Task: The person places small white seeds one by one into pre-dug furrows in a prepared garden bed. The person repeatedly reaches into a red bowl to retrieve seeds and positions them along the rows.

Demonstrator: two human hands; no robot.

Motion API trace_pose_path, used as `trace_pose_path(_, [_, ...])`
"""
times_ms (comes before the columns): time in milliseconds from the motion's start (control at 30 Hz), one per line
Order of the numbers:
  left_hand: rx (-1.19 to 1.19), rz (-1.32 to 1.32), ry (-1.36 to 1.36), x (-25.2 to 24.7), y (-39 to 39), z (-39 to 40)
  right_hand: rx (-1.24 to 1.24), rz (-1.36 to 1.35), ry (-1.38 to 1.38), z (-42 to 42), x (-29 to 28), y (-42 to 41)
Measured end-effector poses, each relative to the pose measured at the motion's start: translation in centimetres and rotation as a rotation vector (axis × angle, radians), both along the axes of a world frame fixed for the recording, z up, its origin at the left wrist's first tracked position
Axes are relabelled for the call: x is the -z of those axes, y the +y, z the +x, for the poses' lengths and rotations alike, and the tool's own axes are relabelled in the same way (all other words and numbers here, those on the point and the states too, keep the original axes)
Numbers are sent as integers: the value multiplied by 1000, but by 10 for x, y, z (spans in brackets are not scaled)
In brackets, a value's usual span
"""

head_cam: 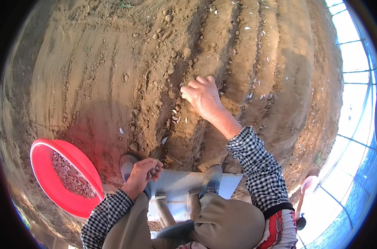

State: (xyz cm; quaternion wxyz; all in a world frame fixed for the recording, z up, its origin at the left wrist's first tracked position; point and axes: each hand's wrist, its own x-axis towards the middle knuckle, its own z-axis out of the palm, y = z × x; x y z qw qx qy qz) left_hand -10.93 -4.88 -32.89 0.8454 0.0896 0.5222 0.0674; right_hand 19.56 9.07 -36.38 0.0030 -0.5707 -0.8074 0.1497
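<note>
My left hand (144,174) is curled around several garlic cloves (153,171), held above my shoe at the near end of the furrows. Farther forward, my right hand (201,95) reaches down to the soil, its fingertips at a pale clove (181,84) beside a furrow; whether they pinch it I cannot tell. Loose cloves (175,118) lie in the soil just nearer to me than this hand. More cloves (259,96) are scattered along the furrows to its right. A red plastic basin (67,149) with many cloves inside stands on the ground to the left.
Both my shoes (212,179) are by a pale flat board (173,183), with wooden pieces (165,212) between my legs. Clods and small stones (187,52) dot the furrowed soil. Netting or sheeting on a frame (356,77) runs along the right, near a small pinkish round object (310,184).
</note>
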Motion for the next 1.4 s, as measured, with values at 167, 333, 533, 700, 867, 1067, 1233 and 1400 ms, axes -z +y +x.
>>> trace_pose_path(167, [-43,23,-10,-2,1,0,294,278,412,41,-2,49])
trace_pose_path(333, [-18,35,32,-6,2,-4,738,74,607,61,-12,110])
trace_pose_path(533, [-48,10,44,-5,1,-8,576,342,261,82,17,166])
trace_pose_path(700, [-53,0,72,-9,1,-10,512,456,21,76,42,192])
trace_pose_path(867, [-29,23,72,-10,5,-6,422,392,-227,75,45,189])
trace_pose_path(1067, [4,49,43,-11,5,-7,14,373,218,29,2,66])
trace_pose_path(1233, [25,23,22,-7,4,6,-139,-32,-108,-27,13,-37])
trace_pose_path(1400, [32,13,-27,-4,4,13,-51,-3,63,-30,16,-48])
